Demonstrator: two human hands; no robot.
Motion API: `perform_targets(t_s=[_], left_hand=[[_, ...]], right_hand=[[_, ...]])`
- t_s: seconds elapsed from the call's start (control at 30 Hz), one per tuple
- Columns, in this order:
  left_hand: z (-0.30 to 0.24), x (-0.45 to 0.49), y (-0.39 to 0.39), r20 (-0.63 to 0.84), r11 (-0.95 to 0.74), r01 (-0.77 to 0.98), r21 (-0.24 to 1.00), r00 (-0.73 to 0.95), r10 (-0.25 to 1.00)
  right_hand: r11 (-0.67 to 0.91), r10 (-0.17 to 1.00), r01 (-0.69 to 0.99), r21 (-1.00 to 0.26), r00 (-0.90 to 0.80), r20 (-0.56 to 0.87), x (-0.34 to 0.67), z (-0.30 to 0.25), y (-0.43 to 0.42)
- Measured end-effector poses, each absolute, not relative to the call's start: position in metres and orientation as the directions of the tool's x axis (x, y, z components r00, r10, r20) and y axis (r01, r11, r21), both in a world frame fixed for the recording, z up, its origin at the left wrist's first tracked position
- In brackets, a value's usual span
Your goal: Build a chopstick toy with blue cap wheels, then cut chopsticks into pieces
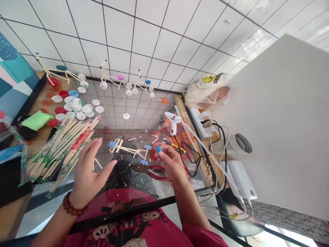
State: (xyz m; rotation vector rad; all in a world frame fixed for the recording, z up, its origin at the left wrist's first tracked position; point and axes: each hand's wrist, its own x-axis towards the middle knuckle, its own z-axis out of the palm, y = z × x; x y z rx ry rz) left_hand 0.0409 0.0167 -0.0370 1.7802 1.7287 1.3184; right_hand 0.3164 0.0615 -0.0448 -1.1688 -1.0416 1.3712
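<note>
Remotely, I see the right hand [173, 163] pinching a small bright-blue piece [159, 149] above the clear glass tabletop [113, 116]; the left hand [87, 171], spread and released, hovers beside plastic-wrapped wooden chopsticks [64, 147], their green-and-red print unreadable.

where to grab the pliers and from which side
Take the pliers by both red handles, coming from the right: they spread toward the right forearm, while the dark nose points left. The pliers seem to lie flat, so wrapping both handles should work. The right hand pinches a blue piece, probably best set down first.
</note>
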Motion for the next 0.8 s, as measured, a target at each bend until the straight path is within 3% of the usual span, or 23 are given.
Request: perform_targets(t_s=[0.13,0.23,0.57,0.7,0.8], left_hand=[[-0.036,0.040,0.049,0.262,-0.266,0.532,0.804,0.084,0.961],[-0.046,0.047,0.057,0.134,-0.199,0.465,0.863,0.168,0.977],[-0.057,0.066,0.062,0.195,-0.140,0.325,0.935,-0.142,0.970],[-0.059,0.069,0.065,0.259,-0.180,0.397,0.900,-0.153,0.954],[-0.057,0.068,0.059,0.313,-0.211,0.469,0.858,-0.153,0.937]], right_hand=[[-0.334,0.930,-0.386,-0.860,0.016,-0.368,0.311,-0.055,0.063],[-0.399,0.907,-0.414,-0.818,-0.045,-0.419,0.306,-0.052,0.062],[-0.365,0.926,-0.442,-0.819,-0.080,-0.369,0.290,-0.041,0.094],[-0.377,0.924,-0.389,-0.841,-0.096,-0.370,0.288,-0.047,0.105],[-0.301,0.949,-0.285,-0.910,0.003,-0.315,0.292,-0.053,0.106]])
